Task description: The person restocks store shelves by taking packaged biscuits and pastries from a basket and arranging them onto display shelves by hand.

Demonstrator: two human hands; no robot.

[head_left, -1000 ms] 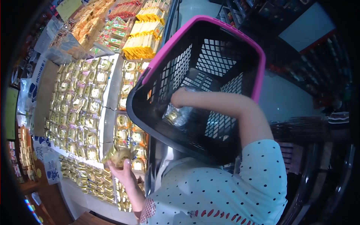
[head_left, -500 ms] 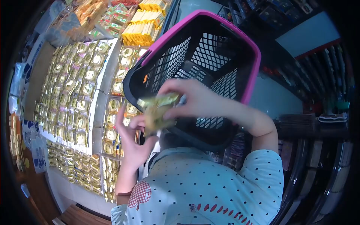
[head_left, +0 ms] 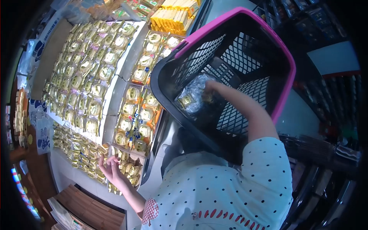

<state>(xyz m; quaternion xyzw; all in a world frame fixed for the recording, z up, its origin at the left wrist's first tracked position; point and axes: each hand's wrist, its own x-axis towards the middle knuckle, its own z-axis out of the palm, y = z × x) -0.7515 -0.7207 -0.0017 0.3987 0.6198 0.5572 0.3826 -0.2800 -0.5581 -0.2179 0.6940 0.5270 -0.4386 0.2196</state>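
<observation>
A sloped display stand (head_left: 49, 63) was observed across the left of the scene, divided into sections filled with rows of gold-wrapped packets (head_left: 97, 91). Yellow-wrapped packs (head_left: 169, 23) were set out at its far end. A black lattice-sided shopping basket (head_left: 156, 78), its pink handle (head_left: 292, 69) lying along the far and right edges, was positioned just right of the stand, opening upward. Near left, wooden boards (head_left: 92, 209) were seen low down. Inside the basket, toward its left wall, a clear plastic bag (head_left: 196, 87) was found, crumpled, with a gold packet (head_left: 186, 101) visible at its near left part.

The right hand (head_left: 210, 86) was lowered into the basket, at the right side of the bag. Its fingertips were lost in shadow; whether anything was gripped could not be determined. The left hand (head_left: 112, 170) was held over the near packets, fingers spread and partly curled, nothing seen between them; contact was not resolved.

The step in hand was judged to be placement or arranging at the bag. For any further handling, a light finger grip and clearance of the basket rim were judged necessary.
</observation>
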